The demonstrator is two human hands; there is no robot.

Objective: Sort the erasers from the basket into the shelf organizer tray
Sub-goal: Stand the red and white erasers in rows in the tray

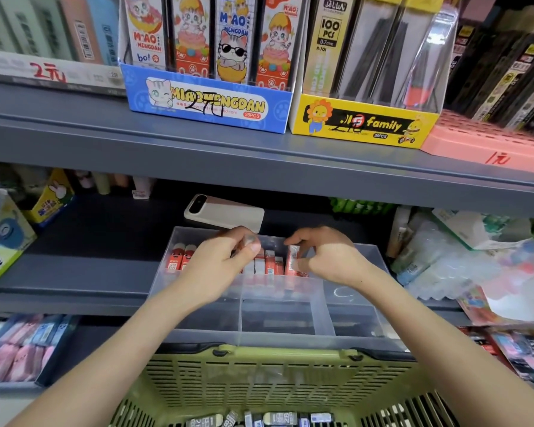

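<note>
The right hand forms a closed grip, thumb and curled fingers pinching a red-and-white eraser, which stands upright in the rear compartment of the clear organizer tray. The left hand hovers just beside it over the same compartment with its fingers curled; a small grey blur sits at its fingertips, and whether that grip is grasping anything cannot be told. More red-wrapped erasers stand in a row along the rear compartment, to the left of the held one and partly hidden by the left hand. The tray's three front compartments show no erasers. The tray rests on a grey shelf, with a pale phone lying face down just behind it. Below the tray, nearest the viewer, is a green slotted basket holding dark-and-white wrapped erasers on its floor. On the upper shelf stand a blue display box, a yellow display box and a pink tray.
</note>
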